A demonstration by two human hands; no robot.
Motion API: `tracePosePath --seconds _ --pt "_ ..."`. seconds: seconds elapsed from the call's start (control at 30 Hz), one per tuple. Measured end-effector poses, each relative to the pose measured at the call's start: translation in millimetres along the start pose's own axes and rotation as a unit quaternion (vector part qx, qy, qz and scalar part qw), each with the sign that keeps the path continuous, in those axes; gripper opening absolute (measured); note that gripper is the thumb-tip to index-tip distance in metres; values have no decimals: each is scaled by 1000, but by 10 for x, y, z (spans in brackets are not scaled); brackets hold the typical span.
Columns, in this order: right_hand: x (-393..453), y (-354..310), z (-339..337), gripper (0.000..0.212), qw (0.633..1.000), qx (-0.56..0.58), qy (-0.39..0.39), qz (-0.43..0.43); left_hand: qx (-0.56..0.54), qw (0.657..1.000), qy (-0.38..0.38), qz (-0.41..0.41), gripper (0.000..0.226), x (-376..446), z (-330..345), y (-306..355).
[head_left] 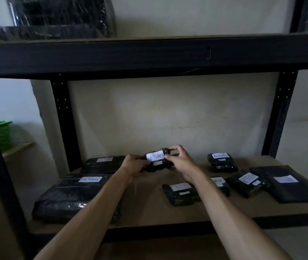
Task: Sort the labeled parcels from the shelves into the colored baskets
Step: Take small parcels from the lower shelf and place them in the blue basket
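A small black parcel [157, 160] with a white label reading RETURN is held up above the middle shelf board [149, 207], tilted toward me. My left hand [133, 164] grips its left end and my right hand [179, 160] pinches its right side and top edge. Several more black wrapped parcels lie on the shelf: a large one labelled RETURN [74, 196] at the left, a flat one [102, 163] behind it, and small ones at the right [221, 162], [247, 182], [181, 194]. A green basket [2, 134] stands at the far left beyond the rack.
A flat black mailer [288, 182] lies at the shelf's right end. The upper shelf beam [149, 55] spans the view above my hands, with big black wrapped bundles [59, 17] on top. Black uprights [63, 121], [282, 113] frame the bay against a pale wall.
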State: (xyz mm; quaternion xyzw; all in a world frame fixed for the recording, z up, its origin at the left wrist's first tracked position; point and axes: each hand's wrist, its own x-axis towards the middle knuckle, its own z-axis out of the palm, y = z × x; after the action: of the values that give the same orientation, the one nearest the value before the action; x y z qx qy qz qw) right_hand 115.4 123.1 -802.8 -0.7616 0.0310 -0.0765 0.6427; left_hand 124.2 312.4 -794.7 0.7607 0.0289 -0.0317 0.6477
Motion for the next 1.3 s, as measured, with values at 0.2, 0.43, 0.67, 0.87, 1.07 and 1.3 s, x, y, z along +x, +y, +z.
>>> tracePosePath --seconds 0.2,0.43,0.67,0.87,1.07,1.3 --pt "-230 -91 -118 29 980 186 -71 6 -124 992 -32 16 27 -275 -48 35" --pt "-533 -336 -197 33 956 271 -86 72 -204 975 -81 -37 37 -574 -222 320" --pt "-1166 -1380 -222 34 926 285 -116 219 -220 959 -79 -158 38 -1310 -632 1124" --pt "-1849 -2425 -195 33 900 276 -131 312 -210 947 -83 -227 39 -2285 -1030 1994" --pt "-2367 -3473 -21 30 883 285 -161 335 -257 930 -69 -254 31 -3073 -1601 2783" --pt "-2805 -4453 768 28 922 222 -210 239 -309 929 -61 -194 33 -3665 -2664 3302"
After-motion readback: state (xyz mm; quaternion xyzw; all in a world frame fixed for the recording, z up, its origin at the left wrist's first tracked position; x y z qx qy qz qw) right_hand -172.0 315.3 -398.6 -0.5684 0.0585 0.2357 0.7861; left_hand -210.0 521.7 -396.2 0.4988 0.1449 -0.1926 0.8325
